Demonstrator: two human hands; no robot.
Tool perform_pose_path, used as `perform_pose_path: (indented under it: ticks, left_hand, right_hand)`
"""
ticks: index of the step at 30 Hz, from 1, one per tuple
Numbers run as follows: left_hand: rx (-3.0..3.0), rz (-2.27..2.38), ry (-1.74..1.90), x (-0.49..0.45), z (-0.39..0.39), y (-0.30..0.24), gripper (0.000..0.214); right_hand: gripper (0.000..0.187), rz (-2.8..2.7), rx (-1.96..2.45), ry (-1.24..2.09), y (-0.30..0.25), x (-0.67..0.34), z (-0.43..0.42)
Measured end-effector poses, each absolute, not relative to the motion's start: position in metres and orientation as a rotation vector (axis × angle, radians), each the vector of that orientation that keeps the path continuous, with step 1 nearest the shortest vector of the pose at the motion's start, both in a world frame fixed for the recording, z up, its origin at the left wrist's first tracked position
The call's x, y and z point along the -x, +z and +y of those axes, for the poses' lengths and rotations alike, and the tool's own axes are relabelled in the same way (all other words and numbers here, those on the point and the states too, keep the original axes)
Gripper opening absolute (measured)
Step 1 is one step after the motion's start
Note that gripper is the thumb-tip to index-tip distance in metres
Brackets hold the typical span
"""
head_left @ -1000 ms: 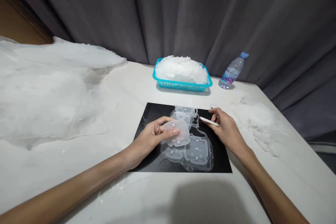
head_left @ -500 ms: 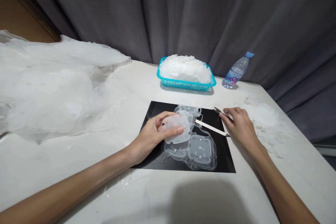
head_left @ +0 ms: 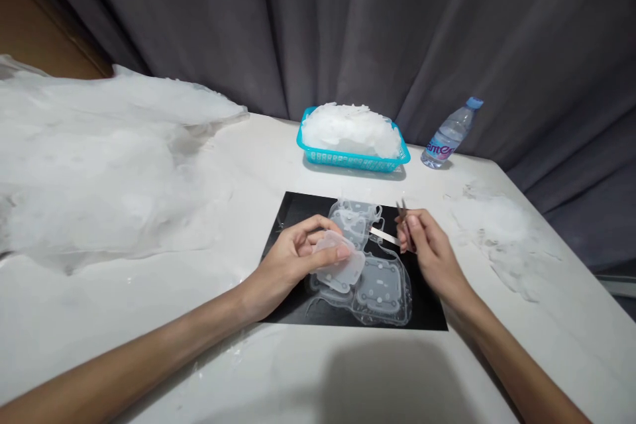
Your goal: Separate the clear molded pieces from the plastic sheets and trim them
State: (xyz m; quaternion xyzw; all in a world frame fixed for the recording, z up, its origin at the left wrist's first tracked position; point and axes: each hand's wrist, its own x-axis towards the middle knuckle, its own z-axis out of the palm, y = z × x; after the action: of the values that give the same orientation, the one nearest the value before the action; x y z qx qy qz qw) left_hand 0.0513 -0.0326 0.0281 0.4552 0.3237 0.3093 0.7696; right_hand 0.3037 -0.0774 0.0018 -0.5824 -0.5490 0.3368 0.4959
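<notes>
My left hand pinches a thin translucent rounded-square piece of plastic or silicone between thumb and fingers, above the black mat. In my right hand is a small pair of scissors, tips pointing up and slightly apart. Below my left hand lie more translucent rounded-square pieces with clear ragged trim around them, on the black mat. A thin white stick lies beside them, its right end hidden by my right hand.
A turquoise basket heaped with white translucent pieces stands at the back, with a water bottle to its right. A large pile of translucent sheets covers the table's left. Clear scraps lie on the right. A grey curtain hangs behind.
My right hand has moved left over the mat's edge, turning the scissors upright. My left hand has tilted and lowered the translucent piece slightly.
</notes>
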Motion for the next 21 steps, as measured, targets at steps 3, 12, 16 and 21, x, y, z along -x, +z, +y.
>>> perform_pose_path:
  ticks: [3,12,16,21]
  left_hand:
    - [-1.018,0.739,0.707,-0.051,-0.032,0.025,0.032]
    - [-1.073,0.712,0.783,-0.051,-0.034,0.026,0.026]
    - [-1.095,0.706,0.819,-0.051,-0.034,0.025,0.022]
    - [-1.090,0.635,0.881,-0.052,-0.037,0.027,0.016]
  right_hand:
    - [0.041,-1.320,1.324,1.030,0.001,-0.275,-0.085]
    - [0.040,-1.438,1.213,1.060,-0.004,-0.257,-0.102]
    - [0.038,-1.555,1.199,0.958,0.000,-0.253,-0.103]
    - [0.034,-1.553,1.212,0.803,0.007,-0.244,-0.109]
